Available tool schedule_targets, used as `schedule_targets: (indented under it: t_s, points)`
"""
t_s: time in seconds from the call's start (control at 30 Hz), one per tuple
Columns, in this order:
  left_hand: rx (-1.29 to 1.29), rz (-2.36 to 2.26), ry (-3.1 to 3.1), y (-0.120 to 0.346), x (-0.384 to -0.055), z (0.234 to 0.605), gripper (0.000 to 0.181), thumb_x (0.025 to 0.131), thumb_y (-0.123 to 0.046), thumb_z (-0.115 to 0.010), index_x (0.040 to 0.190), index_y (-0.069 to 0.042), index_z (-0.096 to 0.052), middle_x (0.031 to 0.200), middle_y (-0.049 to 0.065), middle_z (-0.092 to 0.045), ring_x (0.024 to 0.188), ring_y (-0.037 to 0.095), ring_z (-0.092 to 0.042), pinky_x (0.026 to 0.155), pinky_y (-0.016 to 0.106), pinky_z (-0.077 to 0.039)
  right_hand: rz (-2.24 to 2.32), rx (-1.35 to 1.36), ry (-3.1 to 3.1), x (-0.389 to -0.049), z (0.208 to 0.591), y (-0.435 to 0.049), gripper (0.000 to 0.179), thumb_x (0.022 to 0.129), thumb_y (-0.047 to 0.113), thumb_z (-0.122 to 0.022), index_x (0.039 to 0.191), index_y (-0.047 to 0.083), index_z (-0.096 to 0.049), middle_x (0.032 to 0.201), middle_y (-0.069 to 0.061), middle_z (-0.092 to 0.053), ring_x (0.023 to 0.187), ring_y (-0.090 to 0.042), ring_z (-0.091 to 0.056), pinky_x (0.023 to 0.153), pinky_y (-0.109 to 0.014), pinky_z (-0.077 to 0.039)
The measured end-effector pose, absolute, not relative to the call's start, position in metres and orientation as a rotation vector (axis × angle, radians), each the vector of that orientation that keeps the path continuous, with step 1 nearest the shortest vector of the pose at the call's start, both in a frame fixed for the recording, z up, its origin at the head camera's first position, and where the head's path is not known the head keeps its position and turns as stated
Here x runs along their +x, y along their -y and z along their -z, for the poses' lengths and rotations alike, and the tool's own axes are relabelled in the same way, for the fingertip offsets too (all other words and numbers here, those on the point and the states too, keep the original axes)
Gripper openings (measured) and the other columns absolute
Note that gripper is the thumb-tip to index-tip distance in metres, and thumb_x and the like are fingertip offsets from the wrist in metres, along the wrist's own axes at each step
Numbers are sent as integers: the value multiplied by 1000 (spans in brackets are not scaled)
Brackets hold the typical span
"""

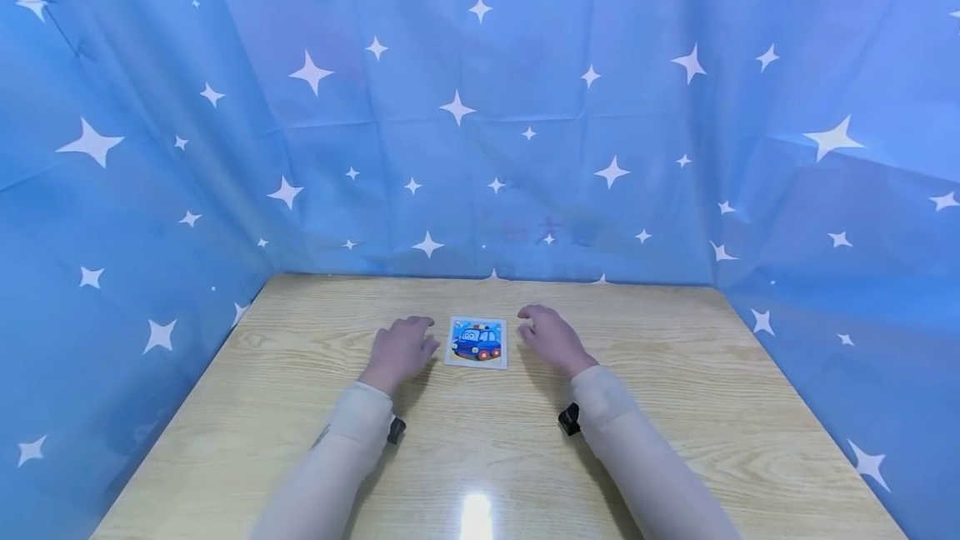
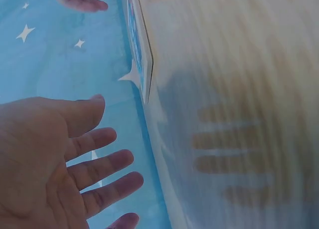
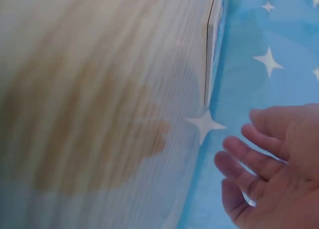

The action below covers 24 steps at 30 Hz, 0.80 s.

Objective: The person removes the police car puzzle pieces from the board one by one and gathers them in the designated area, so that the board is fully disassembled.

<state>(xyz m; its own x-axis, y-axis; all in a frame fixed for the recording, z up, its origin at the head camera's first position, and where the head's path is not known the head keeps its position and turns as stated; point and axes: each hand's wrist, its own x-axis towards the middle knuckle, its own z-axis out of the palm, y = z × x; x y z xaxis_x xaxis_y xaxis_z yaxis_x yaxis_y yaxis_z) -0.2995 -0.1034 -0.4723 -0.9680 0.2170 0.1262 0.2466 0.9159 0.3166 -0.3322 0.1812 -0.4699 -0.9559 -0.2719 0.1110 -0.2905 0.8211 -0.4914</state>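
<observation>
A small square picture board [image 1: 476, 343] with a pale border lies flat on the table, showing a blue cartoon police car. Just left of it, my left hand [image 1: 402, 349] hovers with nothing in it; in the left wrist view its fingers [image 2: 107, 181] are spread and fairly straight. On the other side, my right hand [image 1: 553, 340] is held apart from the board, also with nothing in it. Its fingers [image 3: 249, 159] bend loosely in the right wrist view. Seen edge-on from both wrists, the board [image 2: 144, 54] looks thin and possibly layered.
The light wooden table [image 1: 480, 440] has a bright light reflection near its front edge. A blue curtain with white stars [image 1: 480, 107] encloses the table at the back and both sides. Small black devices [image 1: 570, 420] sit at both wrists.
</observation>
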Motion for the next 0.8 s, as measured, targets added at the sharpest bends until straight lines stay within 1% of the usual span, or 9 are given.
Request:
schedule_targets:
  t_s: [0.13,0.37,0.63,0.8]
  points:
    - [-376,514,3011,98,-296,477,45,101,-34,-63,140,-12,-60,142,12,-59,129,37,-54,101,61,-42,-751,510,2994,-337,474,-174,27,102,13,-61,126,0,-66,129,-17,-63,123,-34,-58,102,-49,-46]
    - [-404,497,3034,92,-296,477,46,100,-36,-64,140,-13,-60,142,11,-59,131,36,-53,103,61,-39,-782,500,3048,-346,476,-164,25,102,13,-63,124,2,-67,122,-14,-65,114,-31,-64,96,-47,-50]
    - [-411,430,3086,88,-302,476,49,101,-38,-62,144,-14,-57,145,10,-56,133,35,-51,103,59,-40,-816,452,3110,-352,477,-153,26,101,15,-64,124,2,-67,121,-13,-66,114,-29,-62,97,-46,-49]
    - [-423,406,3121,86,-308,476,55,99,-41,-65,145,-15,-56,146,10,-55,133,35,-50,102,59,-41,-812,420,3127,-354,476,-149,27,102,16,-62,125,2,-67,123,-13,-64,116,-29,-61,99,-46,-48]
